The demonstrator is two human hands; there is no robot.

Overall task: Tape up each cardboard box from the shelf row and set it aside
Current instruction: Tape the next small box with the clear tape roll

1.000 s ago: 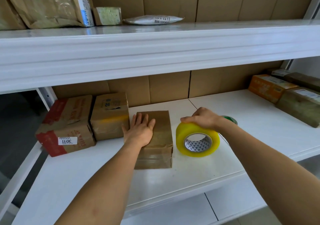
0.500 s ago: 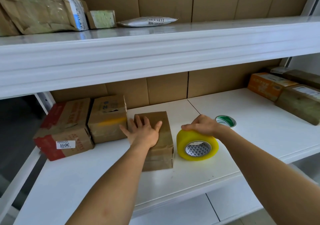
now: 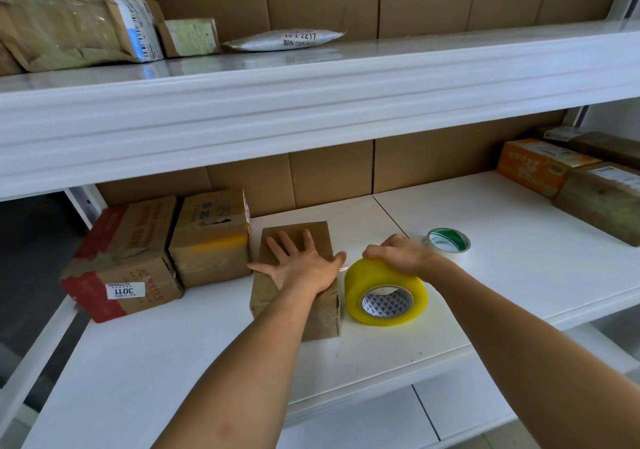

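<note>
Far to my left on the shelf (image 3: 485,213) sit two cardboard boxes side by side: one with red print and a white label (image 3: 123,258), and a plainer one with a yellowish band (image 3: 211,241); their tops look already taped, though I can't be sure.

Just right of them lies the brown box (image 3: 294,275) I judge to be the one in hand. Its long axis runs from the back wall toward me. My left hand (image 3: 301,265) rests flat on its top, fingers (image 3: 282,242) straight and spread, pointing toward the back, thumb reaching off toward the right edge. It holds nothing; it only presses the box down.

Immediately right of the box stands the yellow tape roll (image 3: 384,293) on its edge, core facing me, very near the box's right side. My right hand (image 3: 398,254) is curled over the top of the roll, gripping it. A faint glint between my left thumb and the roll may be a strip of tape drawn out, but it is too thin to tell.

So the box lies to the left of the roll, and I judge the next pull has to travel leftward, across the box's short width. The left hand is already on the box; the right has the tape.

Behind the roll lies a smaller green-cored tape roll (image 3: 448,242), flat on the shelf. Far right, more boxes (image 3: 568,178) are lined up.
</note>
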